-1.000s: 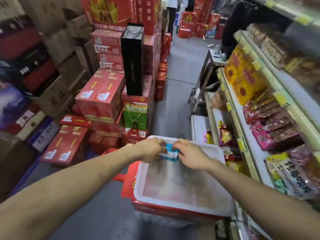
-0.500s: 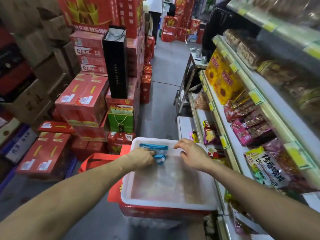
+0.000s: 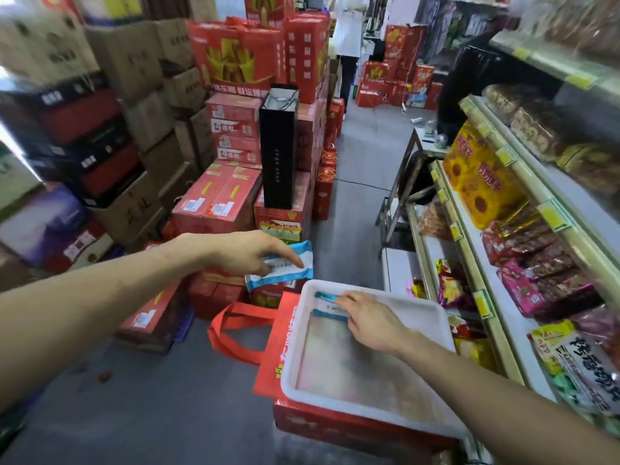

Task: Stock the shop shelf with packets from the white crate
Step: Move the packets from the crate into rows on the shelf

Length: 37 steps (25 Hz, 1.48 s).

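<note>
The white crate (image 3: 355, 409) rests on a red box in the aisle, low and right of centre. My left hand (image 3: 246, 251) holds a blue-and-white packet (image 3: 285, 268) in the air, just left of the crate's far corner. My right hand (image 3: 370, 322) is inside the crate at its far end, fingers on a second blue-and-white packet (image 3: 327, 305) lying against the far wall. The shop shelf (image 3: 483, 250) runs along the right, its tiers filled with snack packets.
Stacked red cartons (image 3: 219, 196) and brown boxes line the left of the aisle, with a tall black box (image 3: 278, 149) on top. A red tote bag (image 3: 268, 337) sits against the crate's left side. A person (image 3: 349, 31) stands far down the aisle. A metal stool frame (image 3: 399, 196) stands by the shelf.
My left hand has lifted a blue-and-white packet out of the crate and moved it up and to the left. My right hand has reached onto another packet at the crate's far end.
</note>
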Each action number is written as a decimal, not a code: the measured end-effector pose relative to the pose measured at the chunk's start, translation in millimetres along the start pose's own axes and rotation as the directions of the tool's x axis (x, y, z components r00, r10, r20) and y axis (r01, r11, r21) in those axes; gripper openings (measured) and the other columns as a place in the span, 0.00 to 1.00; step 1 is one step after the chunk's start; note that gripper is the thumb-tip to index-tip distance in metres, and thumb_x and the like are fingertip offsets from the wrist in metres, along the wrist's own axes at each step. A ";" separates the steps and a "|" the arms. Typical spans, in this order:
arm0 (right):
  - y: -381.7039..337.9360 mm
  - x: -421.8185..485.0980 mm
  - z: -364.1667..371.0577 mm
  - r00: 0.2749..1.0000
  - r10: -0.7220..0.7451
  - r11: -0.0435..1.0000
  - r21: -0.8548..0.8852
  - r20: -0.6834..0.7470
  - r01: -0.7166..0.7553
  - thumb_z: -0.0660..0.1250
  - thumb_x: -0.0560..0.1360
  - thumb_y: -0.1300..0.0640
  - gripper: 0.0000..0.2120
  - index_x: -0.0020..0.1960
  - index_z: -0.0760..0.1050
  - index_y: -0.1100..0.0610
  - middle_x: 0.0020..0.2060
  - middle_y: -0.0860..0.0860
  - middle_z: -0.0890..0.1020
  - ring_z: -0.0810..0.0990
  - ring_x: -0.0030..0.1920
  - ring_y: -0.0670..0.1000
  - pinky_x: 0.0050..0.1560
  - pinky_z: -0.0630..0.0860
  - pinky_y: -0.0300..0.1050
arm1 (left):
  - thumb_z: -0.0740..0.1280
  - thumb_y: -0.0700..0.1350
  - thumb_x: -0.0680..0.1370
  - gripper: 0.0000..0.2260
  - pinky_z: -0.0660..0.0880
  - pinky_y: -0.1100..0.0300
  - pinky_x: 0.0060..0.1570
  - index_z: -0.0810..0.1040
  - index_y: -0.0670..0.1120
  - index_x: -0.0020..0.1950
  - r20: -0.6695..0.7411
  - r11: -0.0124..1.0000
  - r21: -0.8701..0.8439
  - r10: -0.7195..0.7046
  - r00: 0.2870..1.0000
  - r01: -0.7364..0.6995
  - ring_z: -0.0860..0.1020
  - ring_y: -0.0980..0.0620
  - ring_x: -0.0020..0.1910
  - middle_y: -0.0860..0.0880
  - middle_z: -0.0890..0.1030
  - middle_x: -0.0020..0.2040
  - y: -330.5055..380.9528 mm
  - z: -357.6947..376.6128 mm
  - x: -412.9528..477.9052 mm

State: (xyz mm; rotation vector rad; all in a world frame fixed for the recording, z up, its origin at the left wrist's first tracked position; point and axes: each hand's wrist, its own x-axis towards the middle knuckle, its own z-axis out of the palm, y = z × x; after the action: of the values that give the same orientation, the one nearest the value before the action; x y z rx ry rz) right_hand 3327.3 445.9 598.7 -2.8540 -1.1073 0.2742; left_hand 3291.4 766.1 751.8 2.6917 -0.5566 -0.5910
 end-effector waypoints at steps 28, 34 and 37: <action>109.9 -320.3 -364.7 0.873 0.462 0.885 0.020 -0.153 -0.465 0.67 0.79 0.58 0.31 0.72 0.69 0.28 0.61 0.46 0.76 0.76 0.61 0.48 0.67 0.71 0.52 | 0.66 0.36 0.76 0.35 0.77 0.53 0.62 0.72 0.76 0.66 0.033 0.796 0.112 0.596 0.802 -0.595 0.79 0.56 0.60 0.59 0.75 0.70 289.5 -172.7 142.3; 59.7 -545.5 -420.6 0.620 0.720 0.660 0.030 -0.312 -0.751 0.69 0.78 0.64 0.31 0.73 0.72 0.36 0.55 0.36 0.77 0.75 0.55 0.41 0.63 0.72 0.45 | 0.67 0.31 0.76 0.38 0.77 0.63 0.58 0.71 0.75 0.67 0.136 0.426 0.054 0.893 0.429 -0.903 0.78 0.66 0.58 0.66 0.75 0.66 530.0 -205.7 146.9; 13.1 -650.9 -415.0 0.422 0.852 0.481 0.142 -0.310 -0.865 0.67 0.78 0.69 0.33 0.72 0.75 0.36 0.57 0.42 0.78 0.77 0.56 0.42 0.62 0.73 0.44 | 0.67 0.31 0.77 0.37 0.73 0.72 0.54 0.71 0.73 0.70 0.223 0.256 0.083 0.937 0.268 -0.963 0.76 0.70 0.57 0.66 0.74 0.67 634.9 -173.6 134.4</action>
State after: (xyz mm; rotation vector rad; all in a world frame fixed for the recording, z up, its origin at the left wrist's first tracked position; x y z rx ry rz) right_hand 2943.1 -2.3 1096.3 -3.0319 0.5345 -0.2287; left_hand 3292.2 195.0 1105.5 1.8191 -2.1694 -0.3040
